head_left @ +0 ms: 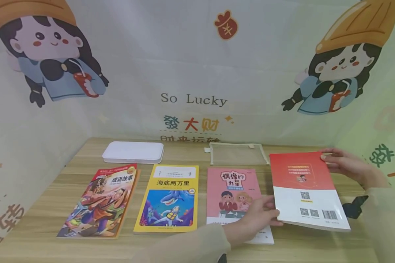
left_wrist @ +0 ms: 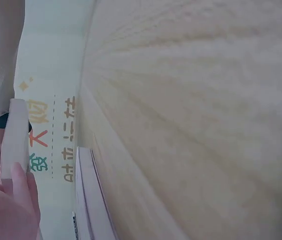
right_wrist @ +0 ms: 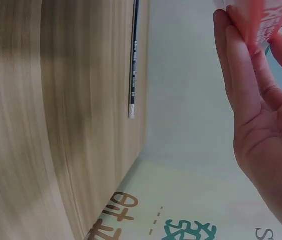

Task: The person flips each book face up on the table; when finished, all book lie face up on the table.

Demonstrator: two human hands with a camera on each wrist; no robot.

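Note:
Between both hands a red-and-white paperback book [head_left: 304, 190] is held up, its back cover with codes and a barcode towards me. My left hand [head_left: 258, 219] pinches its lower left corner; the left wrist view shows the thumb of that hand [left_wrist: 13, 210] on the book [left_wrist: 16, 140], seen edge-on. At the upper right corner my right hand [head_left: 350, 164] grips it, fingers on one side and thumb on the other in the right wrist view, by the red cover [right_wrist: 258, 22]. Below the left forearm lies a pink book [head_left: 230, 182], partly covered.
A yellow book [head_left: 171, 179] and a book with a red-topped cover [head_left: 102, 201] lie to the left on the wooden table [head_left: 36, 219]. Behind them are a white case [head_left: 133, 151] and a mesh zip pouch [head_left: 237, 155]. A dark pencil [right_wrist: 134, 65] lies near the table's back edge.

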